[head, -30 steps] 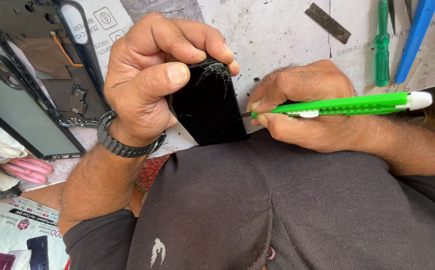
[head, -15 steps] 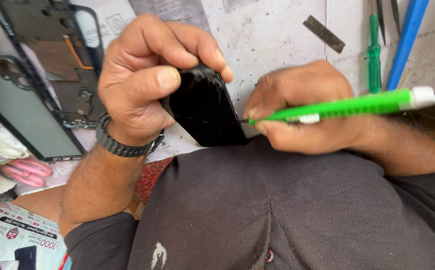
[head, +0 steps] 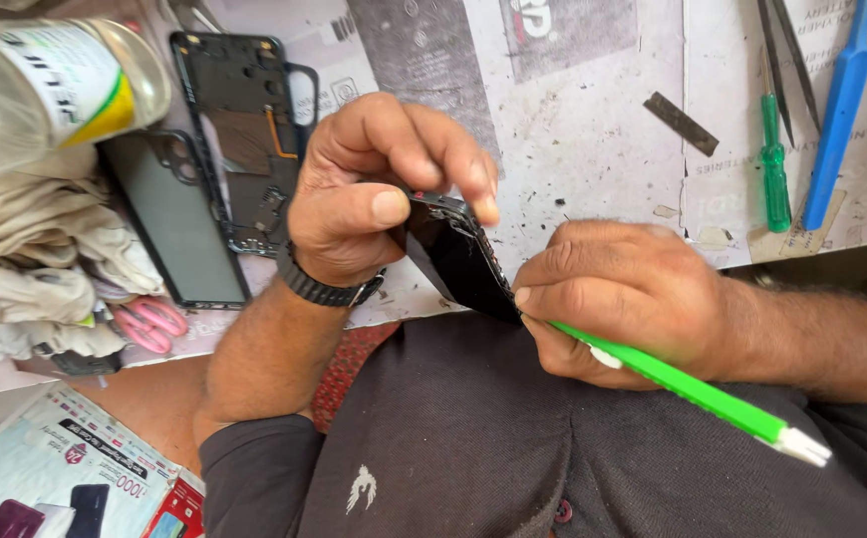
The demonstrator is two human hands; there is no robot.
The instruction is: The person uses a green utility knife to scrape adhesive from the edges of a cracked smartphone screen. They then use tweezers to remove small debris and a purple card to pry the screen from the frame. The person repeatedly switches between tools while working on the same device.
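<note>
At the upper left of the frame a clear plastic bottle [head: 50,85] with a white and yellow label lies on its side above a heap of crumpled off-white cloths [head: 40,269]. Just beside the cloths, toward the lower left, pink-handled scissors [head: 149,324] peek out, and printed leaflets [head: 65,468] fill the bottom left corner. Right of the cloths a dark phone back cover [head: 169,234] lies flat on the tabletop [head: 593,130], touching a black phone frame [head: 239,120] with its insides exposed.

Near the centre, the left hand [head: 374,189], with a black watch strap [head: 324,287] at the wrist, is clenched around the top of a black phone screen panel [head: 458,264], thumb on its face and fingertips curled over its upper edge. The panel is tilted, its lower corner pointing down toward the person's dark shirt [head: 513,438].

The right hand [head: 618,299] grips a green-handled tool [head: 693,391], whose front end is hidden where it meets the panel's right edge; its white end points to the lower right.

In the upper right, on the tabletop, lie a small dark metal strip [head: 681,124], a green screwdriver [head: 774,159], tweezers [head: 784,45] and a blue tool [head: 837,100].
</note>
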